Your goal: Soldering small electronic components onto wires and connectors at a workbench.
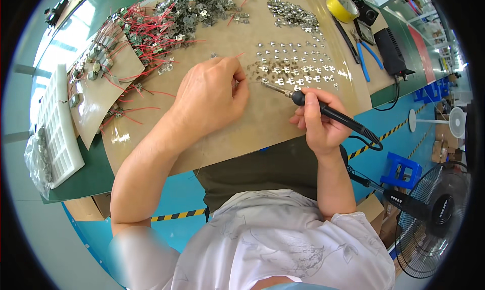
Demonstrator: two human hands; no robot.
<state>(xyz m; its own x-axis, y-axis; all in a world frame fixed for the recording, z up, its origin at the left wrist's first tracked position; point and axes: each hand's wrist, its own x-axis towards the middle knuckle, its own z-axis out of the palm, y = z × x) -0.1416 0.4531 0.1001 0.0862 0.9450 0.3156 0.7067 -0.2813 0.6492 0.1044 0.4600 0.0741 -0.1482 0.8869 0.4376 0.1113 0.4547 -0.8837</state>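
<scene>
My right hand (pixel 326 119) grips a black-handled soldering iron (pixel 337 117) like a pen, its metal tip pointing left at the near-left end of the rows of small shiny metal pieces (pixel 300 79). Left of that tip, my left hand (pixel 209 92) is closed with thumb and forefinger together. A red wire (pixel 239 55) sticks out beyond its knuckles; the part inside the fingers is hidden. Brownish specks and stains mark the brown work mat (pixel 227 146) around the nearest rows.
Loose metal parts (pixel 194 7) and red-wired pieces (pixel 144 30) heap at the back left, with more shiny parts (pixel 293 15) at the back. Yellow tape (pixel 342 7), blue-handled pliers (pixel 364 58) and a black box (pixel 393 51) lie right. A white tray (pixel 60 133) stands left; a fan (pixel 437 214) stands lower right.
</scene>
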